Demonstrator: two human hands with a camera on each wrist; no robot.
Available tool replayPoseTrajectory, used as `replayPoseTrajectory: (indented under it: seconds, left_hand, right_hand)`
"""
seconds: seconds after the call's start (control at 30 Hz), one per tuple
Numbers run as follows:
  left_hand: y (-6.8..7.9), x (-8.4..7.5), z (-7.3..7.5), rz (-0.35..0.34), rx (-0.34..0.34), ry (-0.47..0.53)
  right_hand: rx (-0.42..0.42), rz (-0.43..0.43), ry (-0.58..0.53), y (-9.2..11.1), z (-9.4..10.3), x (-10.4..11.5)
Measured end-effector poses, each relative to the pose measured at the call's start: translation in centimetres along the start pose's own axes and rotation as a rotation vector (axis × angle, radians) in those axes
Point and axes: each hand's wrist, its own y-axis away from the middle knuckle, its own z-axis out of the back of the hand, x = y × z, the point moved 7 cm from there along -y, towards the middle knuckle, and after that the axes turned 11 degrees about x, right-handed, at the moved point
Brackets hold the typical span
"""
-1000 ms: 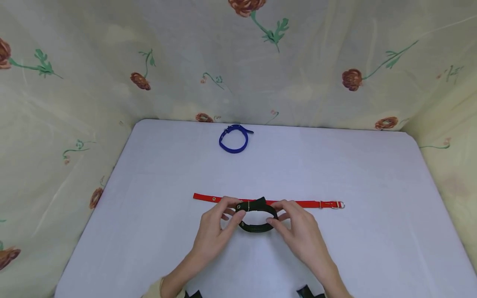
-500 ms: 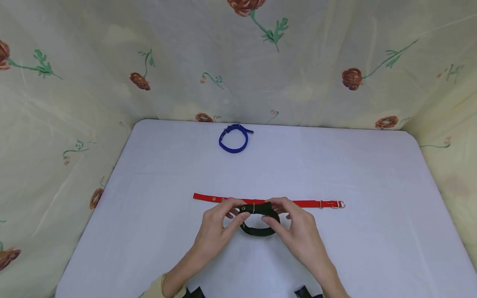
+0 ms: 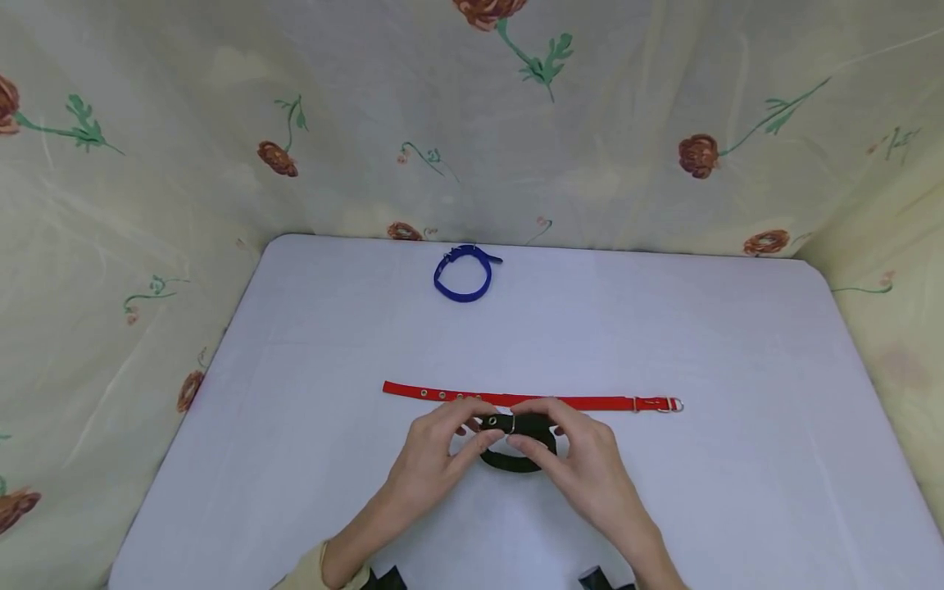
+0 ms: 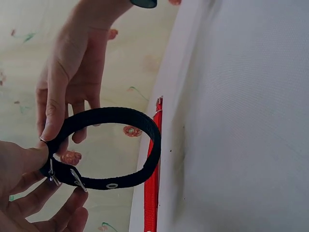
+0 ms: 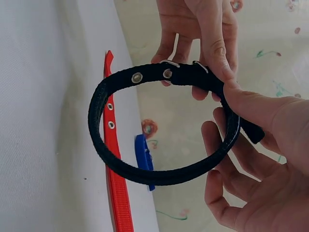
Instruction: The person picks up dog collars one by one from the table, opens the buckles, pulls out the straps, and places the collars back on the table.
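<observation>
A black collar (image 3: 509,465), fastened into a loop with metal buckle parts and eyelets, is held up above the table between both hands. My left hand (image 3: 431,451) pinches it by the buckle, thumb in front and fingers behind. Opposite, my right hand (image 3: 590,455) pinches the strap on the other side of the buckle. In the right wrist view the black collar (image 5: 164,178) hangs as a round loop, its free strap end sticking out past the right thumb. Behind the hands a red collar (image 3: 590,402) lies stretched out flat, its buckle to the right.
Farther back on the white table (image 3: 310,328) lies a blue collar (image 3: 462,297), buckled into a ring. Flowered cloth (image 3: 590,164) hangs around the back and sides of the table.
Both hands have shifted slightly right and nearer with the black collar. The right hand's fingers have slid left along the strap, closer to the buckle and the left hand.
</observation>
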Motion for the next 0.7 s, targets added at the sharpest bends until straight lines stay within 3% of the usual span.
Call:
replayPoseTrajectory:
  seconds: [0.7]
  left_hand:
    - [0.03,-0.25,-0.37,0.003,0.02,0.038]
  right_hand:
    - [-0.008,0.047,0.025,-0.11,-0.23,0.78]
